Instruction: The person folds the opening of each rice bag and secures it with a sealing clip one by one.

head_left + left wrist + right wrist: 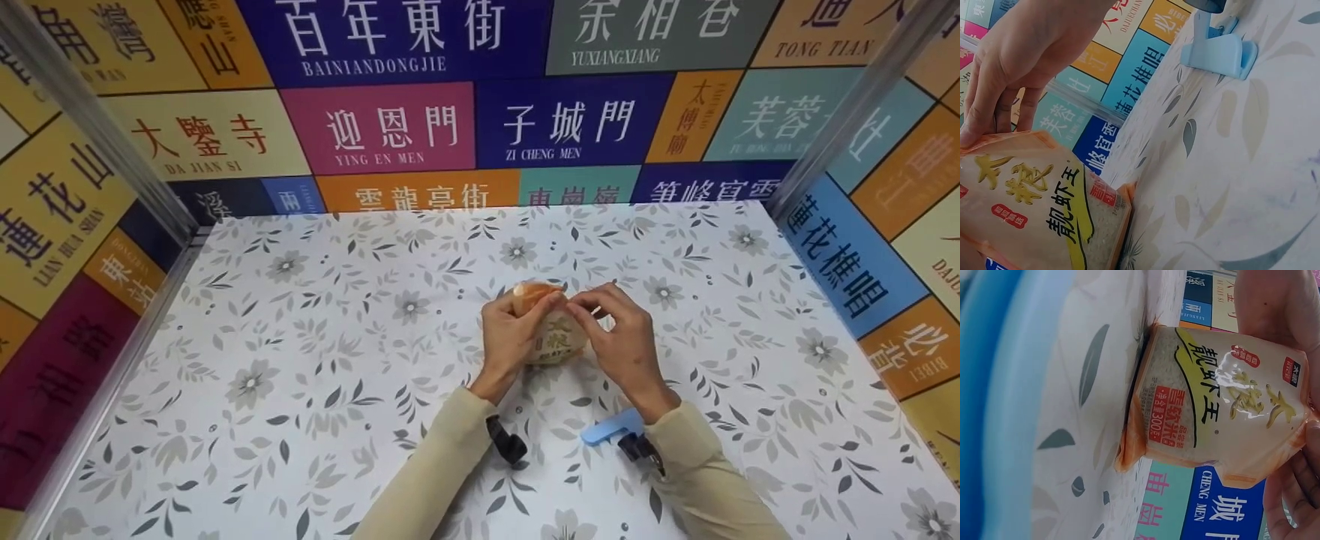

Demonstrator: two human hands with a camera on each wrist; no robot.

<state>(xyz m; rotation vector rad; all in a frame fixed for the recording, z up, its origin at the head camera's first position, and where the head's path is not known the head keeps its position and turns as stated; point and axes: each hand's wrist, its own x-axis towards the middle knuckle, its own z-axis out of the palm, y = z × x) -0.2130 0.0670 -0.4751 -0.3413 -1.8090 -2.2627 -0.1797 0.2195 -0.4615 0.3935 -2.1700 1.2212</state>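
A clear plastic bag of rice [556, 343] with orange edges and gold and black lettering stands upright on the table between both hands. My left hand [508, 330] holds its top left part, thumb in front. The right hand [624, 334] pinches the top edge on the other side between thumb and index finger. In the left wrist view the rice bag [1044, 197] has its printed front showing, with the right hand [1033, 56] at its top. White grains show through the lower part of the rice bag [1213, 399] in the right wrist view.
A light-blue plastic clip [611, 429] lies on the table near the right wrist. The table wears a white cloth [300, 420] with grey leaves and flowers. Panels with large characters [379, 127] stand behind and on both sides. Each wrist bears a black camera strap [508, 441].
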